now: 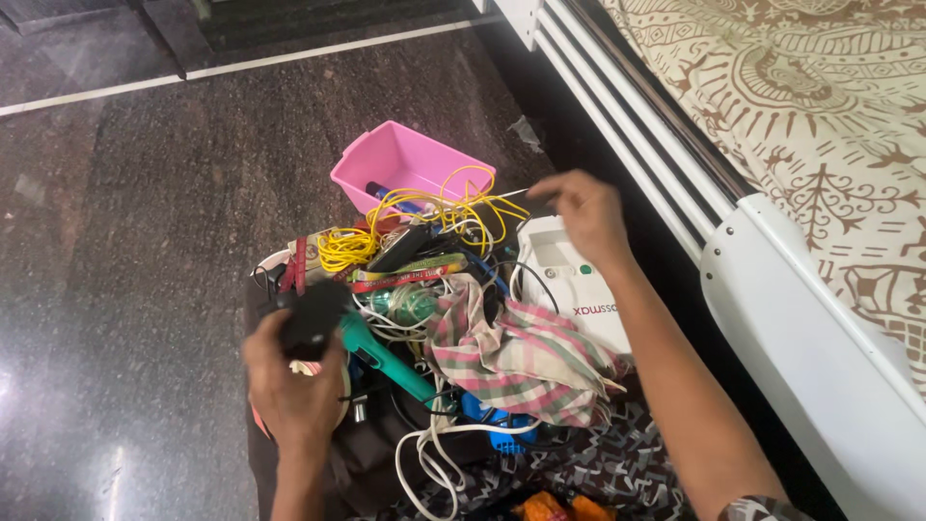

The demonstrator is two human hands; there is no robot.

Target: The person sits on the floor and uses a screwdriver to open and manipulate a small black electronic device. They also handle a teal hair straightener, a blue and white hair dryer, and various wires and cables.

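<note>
your left hand (294, 386) is wrapped around a black, rounded plastic object (313, 316) – it looks like a plug or adapter, though its exact shape is hidden by your fingers – held just above the tangle of white cords (434, 453) on the dark stone floor (125, 193). it looks hard, light and smooth, so grip the body, not any lead. your right hand (588, 214) is pinched narrow on a thin yellow wire (463, 205) that loops loosely out of the pink plastic bin (405, 159); it's springy and prone to snagging – hold near the coil (345, 248). a checked cloth (521, 357) lies limp beside a white box-shaped device (569, 275), and a teal-handled tool (386, 359) rests just under your left hand.
</note>
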